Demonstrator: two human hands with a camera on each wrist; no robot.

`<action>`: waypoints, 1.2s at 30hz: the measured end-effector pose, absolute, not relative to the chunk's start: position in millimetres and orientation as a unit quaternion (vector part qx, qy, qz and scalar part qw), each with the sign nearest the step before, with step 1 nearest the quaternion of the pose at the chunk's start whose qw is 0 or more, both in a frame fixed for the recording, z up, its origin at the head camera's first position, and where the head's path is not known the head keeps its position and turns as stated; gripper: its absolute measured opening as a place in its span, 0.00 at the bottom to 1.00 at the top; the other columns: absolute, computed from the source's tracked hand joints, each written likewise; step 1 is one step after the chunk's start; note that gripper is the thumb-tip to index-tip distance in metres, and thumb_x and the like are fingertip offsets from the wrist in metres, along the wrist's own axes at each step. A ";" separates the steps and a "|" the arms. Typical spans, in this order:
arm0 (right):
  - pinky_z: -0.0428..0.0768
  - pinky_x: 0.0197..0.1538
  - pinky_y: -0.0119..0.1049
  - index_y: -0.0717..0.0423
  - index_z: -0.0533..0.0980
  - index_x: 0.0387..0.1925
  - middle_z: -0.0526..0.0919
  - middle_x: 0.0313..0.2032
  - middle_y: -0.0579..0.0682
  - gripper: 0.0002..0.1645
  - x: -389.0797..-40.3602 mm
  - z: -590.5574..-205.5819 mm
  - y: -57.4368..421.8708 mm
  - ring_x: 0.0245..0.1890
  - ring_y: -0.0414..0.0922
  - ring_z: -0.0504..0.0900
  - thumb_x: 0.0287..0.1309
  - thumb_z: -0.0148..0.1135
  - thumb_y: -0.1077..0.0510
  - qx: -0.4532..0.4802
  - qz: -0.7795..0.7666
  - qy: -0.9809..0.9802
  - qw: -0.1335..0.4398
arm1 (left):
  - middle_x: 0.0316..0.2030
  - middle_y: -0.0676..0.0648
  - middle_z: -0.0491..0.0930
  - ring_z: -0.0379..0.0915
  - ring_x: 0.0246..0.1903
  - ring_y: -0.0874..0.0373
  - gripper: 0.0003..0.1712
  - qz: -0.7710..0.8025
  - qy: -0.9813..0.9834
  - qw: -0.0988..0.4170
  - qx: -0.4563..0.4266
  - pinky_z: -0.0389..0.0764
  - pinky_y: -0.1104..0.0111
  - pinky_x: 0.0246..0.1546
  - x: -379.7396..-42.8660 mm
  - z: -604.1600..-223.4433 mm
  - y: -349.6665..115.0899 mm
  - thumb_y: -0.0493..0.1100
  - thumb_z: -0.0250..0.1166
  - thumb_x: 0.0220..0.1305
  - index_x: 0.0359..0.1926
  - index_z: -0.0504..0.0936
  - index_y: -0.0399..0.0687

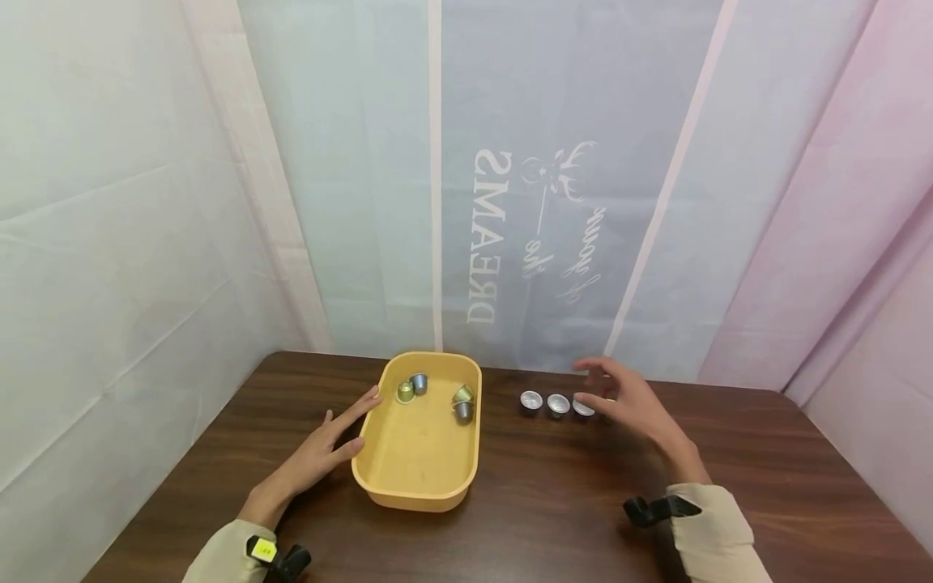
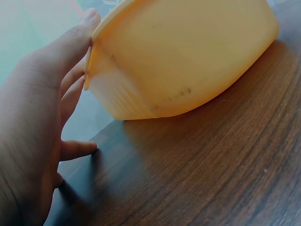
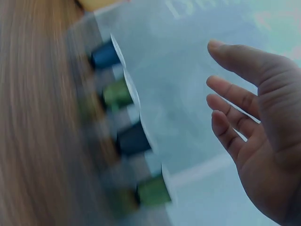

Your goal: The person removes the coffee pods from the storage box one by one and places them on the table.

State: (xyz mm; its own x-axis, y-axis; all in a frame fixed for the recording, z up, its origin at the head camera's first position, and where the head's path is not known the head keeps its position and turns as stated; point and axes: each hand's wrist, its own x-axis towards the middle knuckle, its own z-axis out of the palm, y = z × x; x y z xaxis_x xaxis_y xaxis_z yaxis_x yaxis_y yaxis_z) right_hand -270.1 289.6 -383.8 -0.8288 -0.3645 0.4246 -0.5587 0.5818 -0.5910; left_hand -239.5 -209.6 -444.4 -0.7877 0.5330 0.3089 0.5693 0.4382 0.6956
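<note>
Against the left rim of the yellow bin (image 1: 419,461) rests my left hand (image 1: 313,460), its fingers extended and the thumb on the edge. In the left wrist view this hand (image 2: 35,108) touches the rim, with lower fingers close to the table. Green and blue-grey coffee capsules lie in the bin, among them a green capsule (image 1: 406,393) and a grey capsule (image 1: 463,413). My right hand (image 1: 632,402) hovers over a row of capsules (image 1: 558,405), fingers loosely bent and holding nothing. In the right wrist view, blue capsules (image 3: 106,55) and green capsules (image 3: 154,191) stand foil side up.
The dark wooden table (image 1: 539,518) ends at a hanging printed curtain (image 1: 568,324) behind the bin and capsules. Pale cloth (image 1: 109,283) hangs along the left side, and pinkish cloth (image 1: 809,283) hangs at the right.
</note>
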 end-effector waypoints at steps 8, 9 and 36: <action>0.80 0.33 0.35 0.42 0.73 0.56 0.77 0.37 0.44 0.27 -276.0 -353.0 242.8 0.31 0.39 0.79 0.55 0.70 0.54 0.336 0.346 -0.868 0.117 | 0.74 0.49 0.47 0.45 0.70 0.43 0.34 -0.426 -0.845 0.025 -0.322 0.31 0.27 0.54 -240.6 -444.8 -208.0 0.42 0.56 0.70 0.74 0.56 0.54; 0.80 0.33 0.35 0.43 0.73 0.56 0.77 0.37 0.44 0.27 -276.8 -350.4 237.9 0.32 0.38 0.79 0.54 0.71 0.54 0.345 0.342 -0.866 0.117 | 0.74 0.49 0.48 0.45 0.70 0.43 0.34 -0.425 -0.846 0.027 -0.322 0.31 0.27 0.54 -241.0 -444.9 -207.8 0.42 0.56 0.70 0.74 0.56 0.53; 0.81 0.37 0.39 0.54 0.73 0.54 0.79 0.39 0.49 0.26 -292.2 -347.1 144.7 0.34 0.48 0.80 0.53 0.70 0.61 0.456 0.261 -0.851 0.019 | 0.74 0.48 0.49 0.47 0.70 0.42 0.34 -0.420 -0.851 0.027 -0.315 0.31 0.27 0.54 -238.2 -445.3 -206.7 0.39 0.56 0.69 0.74 0.57 0.54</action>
State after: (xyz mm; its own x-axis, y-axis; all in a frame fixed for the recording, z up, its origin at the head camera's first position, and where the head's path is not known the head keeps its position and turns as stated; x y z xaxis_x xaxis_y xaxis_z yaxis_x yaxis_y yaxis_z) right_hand -292.2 144.7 -347.1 -0.5843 -0.7652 0.2704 -0.7850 0.4484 -0.4274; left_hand -238.2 -206.7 -445.3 -0.8004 0.5126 0.3108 0.5585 0.4491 0.6974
